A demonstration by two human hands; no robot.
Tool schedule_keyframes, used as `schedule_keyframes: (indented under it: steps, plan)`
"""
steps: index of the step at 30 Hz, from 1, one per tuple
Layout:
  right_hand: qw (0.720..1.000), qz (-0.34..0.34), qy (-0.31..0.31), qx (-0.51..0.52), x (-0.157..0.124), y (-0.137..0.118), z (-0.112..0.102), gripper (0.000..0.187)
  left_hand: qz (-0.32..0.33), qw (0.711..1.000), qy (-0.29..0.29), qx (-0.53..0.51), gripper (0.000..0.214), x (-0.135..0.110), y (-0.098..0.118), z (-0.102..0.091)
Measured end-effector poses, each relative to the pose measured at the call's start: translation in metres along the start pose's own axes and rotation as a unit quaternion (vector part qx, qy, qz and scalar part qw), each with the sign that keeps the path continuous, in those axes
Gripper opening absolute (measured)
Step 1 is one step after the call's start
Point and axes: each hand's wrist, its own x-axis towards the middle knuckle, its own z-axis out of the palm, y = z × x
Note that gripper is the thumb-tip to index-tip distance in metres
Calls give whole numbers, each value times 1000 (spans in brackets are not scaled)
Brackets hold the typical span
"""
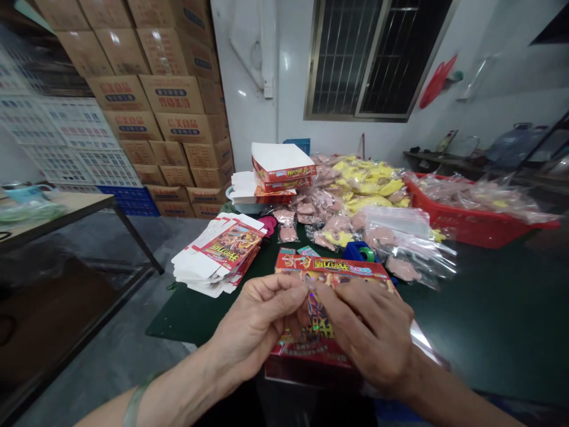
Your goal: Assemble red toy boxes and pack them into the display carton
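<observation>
Both hands meet over a red printed box (335, 267) that stands near the table's front edge. My left hand (271, 317) has thumb and forefinger pinched together close to the box's middle. Opposite it, my right hand (373, 329) is closed too, its fingertips almost touching the left ones. Something small, clear and shiny seems to show between the fingertips, but I cannot make out what it is. Behind the box sits a blue tape dispenser (354, 251) with a green roll (367, 254). To the left lies a stack of flat printed cartons (222, 252).
Clear-bagged pink pieces (320, 204) and yellow pieces (368, 184) are heaped behind. A red basket (471, 228) at right holds more bags. Red boxes with white flaps (282, 160) are piled at the back. Brown cartons (178, 130) and a side table (84, 204) stand at left.
</observation>
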Motion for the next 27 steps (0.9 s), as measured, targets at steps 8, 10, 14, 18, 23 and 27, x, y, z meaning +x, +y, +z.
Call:
schedule_keyframes:
  steps: [8,10,14,18,23,27]
  plan:
    - [1000,-4,-4,-9,1,-2,0,20,3,1000,6,3,15,-1,0,0]
    - [1000,-8,-3,-6,1,-2,0,21,5,1000,5,3,14,-1,-1,0]
    - [1000,-9,5,-3,0,-2,3,21,11,1000,5,-1,12,-2,-3,0]
    - [1000,4,1,15,-1,-2,5,17,25,1000,12,-12,12,-2,-3,2]
    - [969,147,-27,194,7,1,-6,23,46,999,15,14,14,-2,-6,4]
    - [971,142,-49,186,18,3,-15,10,77,995,4,56,11,-1,-14,3]
